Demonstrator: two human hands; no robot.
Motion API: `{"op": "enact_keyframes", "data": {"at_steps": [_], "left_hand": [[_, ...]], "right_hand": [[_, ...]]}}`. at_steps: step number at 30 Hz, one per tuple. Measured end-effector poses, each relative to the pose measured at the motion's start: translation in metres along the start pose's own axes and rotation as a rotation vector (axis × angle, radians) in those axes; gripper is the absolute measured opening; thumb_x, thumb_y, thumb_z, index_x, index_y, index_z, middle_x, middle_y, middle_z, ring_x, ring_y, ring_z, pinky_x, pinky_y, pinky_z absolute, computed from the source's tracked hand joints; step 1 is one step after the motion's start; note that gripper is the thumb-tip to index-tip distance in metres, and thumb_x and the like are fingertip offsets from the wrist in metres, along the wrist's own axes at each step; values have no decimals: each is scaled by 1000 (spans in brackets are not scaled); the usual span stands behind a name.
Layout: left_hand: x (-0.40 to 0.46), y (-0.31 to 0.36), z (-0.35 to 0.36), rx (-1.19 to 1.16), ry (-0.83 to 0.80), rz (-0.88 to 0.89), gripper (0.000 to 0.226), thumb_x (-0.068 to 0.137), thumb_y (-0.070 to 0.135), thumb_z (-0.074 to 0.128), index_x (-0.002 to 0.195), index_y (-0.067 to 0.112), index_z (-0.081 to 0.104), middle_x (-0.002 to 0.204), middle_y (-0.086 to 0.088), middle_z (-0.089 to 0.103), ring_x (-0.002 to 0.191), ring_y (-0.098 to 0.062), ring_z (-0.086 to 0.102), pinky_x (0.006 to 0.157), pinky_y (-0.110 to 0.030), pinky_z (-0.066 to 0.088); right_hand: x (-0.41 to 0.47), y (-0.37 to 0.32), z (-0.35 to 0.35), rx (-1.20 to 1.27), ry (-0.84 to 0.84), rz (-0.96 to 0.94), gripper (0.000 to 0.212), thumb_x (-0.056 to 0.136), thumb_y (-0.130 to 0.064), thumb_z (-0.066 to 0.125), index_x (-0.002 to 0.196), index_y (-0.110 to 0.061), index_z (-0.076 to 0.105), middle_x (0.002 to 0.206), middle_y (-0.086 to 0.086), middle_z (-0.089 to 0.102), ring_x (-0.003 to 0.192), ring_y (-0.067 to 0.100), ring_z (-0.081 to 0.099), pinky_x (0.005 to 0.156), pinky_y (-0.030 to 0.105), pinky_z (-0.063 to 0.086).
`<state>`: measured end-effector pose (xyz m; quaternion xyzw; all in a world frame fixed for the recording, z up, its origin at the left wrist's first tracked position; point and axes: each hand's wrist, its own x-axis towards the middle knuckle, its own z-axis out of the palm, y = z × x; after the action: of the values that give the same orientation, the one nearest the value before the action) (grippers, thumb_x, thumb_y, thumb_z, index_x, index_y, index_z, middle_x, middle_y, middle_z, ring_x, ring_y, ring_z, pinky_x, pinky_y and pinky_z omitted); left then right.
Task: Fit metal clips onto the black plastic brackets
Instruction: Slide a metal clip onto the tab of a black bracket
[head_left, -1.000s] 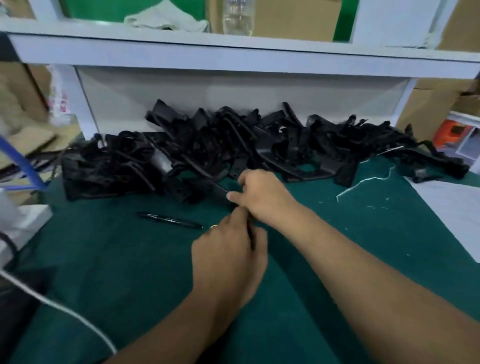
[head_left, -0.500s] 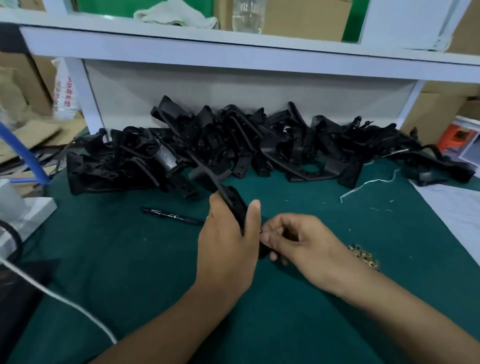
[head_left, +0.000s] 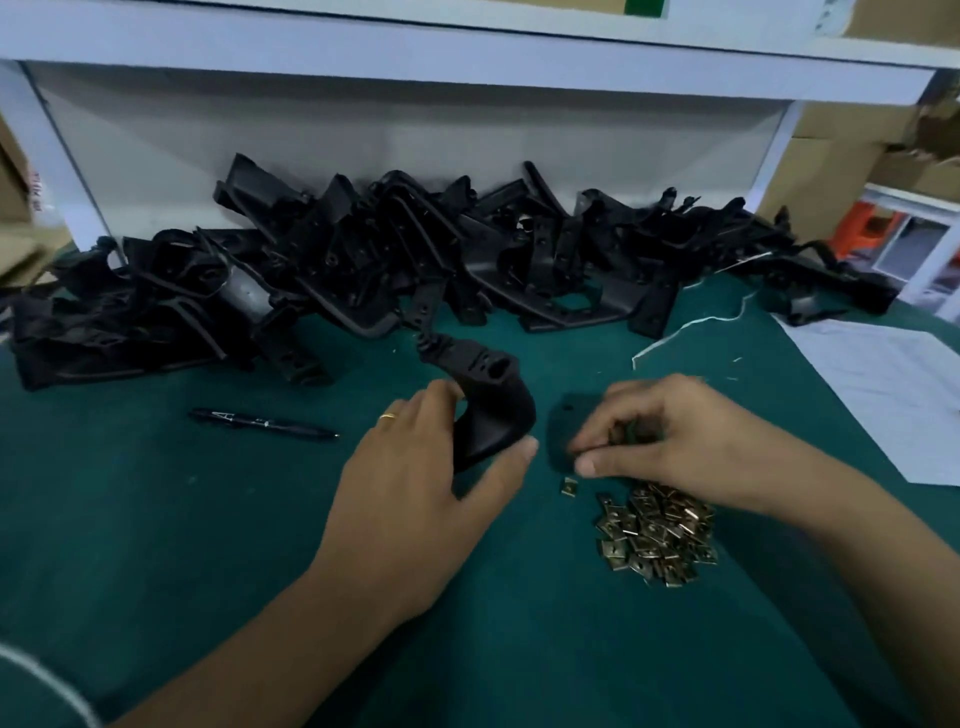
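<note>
At a green-covered bench (head_left: 156, 545), the left hand (head_left: 415, 499) grips a curved black plastic bracket (head_left: 483, 400) upright while the right hand (head_left: 670, 441), fingers curled, pinches at brass-coloured metal clips (head_left: 657, 535) heaped just beneath it. Taking one clip, squared to the bracket's edge, looks the surest way to seat it.

You have a black pen (head_left: 262, 424) lying on the green cloth (head_left: 156, 519), white paper (head_left: 893, 384) at right, and a white shelf (head_left: 467, 57) behind.
</note>
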<state>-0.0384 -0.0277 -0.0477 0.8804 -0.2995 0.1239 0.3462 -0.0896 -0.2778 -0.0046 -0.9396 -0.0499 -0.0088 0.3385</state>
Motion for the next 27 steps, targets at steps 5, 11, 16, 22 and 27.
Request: {"op": "enact_keyframes", "data": {"at_steps": [5, 11, 16, 22, 27], "left_hand": [[0, 0, 5, 112, -67, 29, 53, 88, 81, 30, 115, 39, 48, 96, 20, 50, 94, -7, 44, 73, -27, 38], [-1, 5, 6, 155, -103, 85, 50, 88, 73, 38, 113, 32, 52, 97, 18, 54, 93, -10, 49, 83, -35, 44], [-1, 4, 2, 41, -120, 67, 70, 82, 90, 30, 122, 36, 48, 109, 25, 52, 102, -3, 46, 92, -32, 40], [-2, 5, -1, 10, -37, 82, 59, 82, 90, 34, 104, 37, 48, 90, 27, 50, 87, -2, 44, 87, -34, 39], [-2, 1, 0, -125, -35, 46, 49, 84, 81, 43, 113, 42, 49, 113, 32, 47, 111, 9, 39, 87, -25, 38]], "right_hand": [[5, 2, 21, -171, 26, -36, 17, 77, -41, 89, 83, -33, 75, 87, -15, 66, 83, 4, 63, 70, 16, 47], [-4, 0, 27, 19, 64, -51, 19, 88, -30, 81, 85, -32, 63, 88, -13, 69, 80, 3, 65, 73, 15, 48], [-5, -14, 40, 277, 102, -165, 13, 95, -10, 75, 93, -17, 63, 89, 4, 74, 89, 23, 73, 86, 46, 58], [-8, -28, 53, 165, 99, -282, 19, 87, -16, 70, 83, -33, 63, 80, -8, 65, 76, 16, 64, 69, 27, 51], [-6, -27, 54, 342, 152, -235, 26, 88, 4, 76, 85, -22, 73, 82, -3, 65, 76, 9, 62, 72, 22, 50]]}}
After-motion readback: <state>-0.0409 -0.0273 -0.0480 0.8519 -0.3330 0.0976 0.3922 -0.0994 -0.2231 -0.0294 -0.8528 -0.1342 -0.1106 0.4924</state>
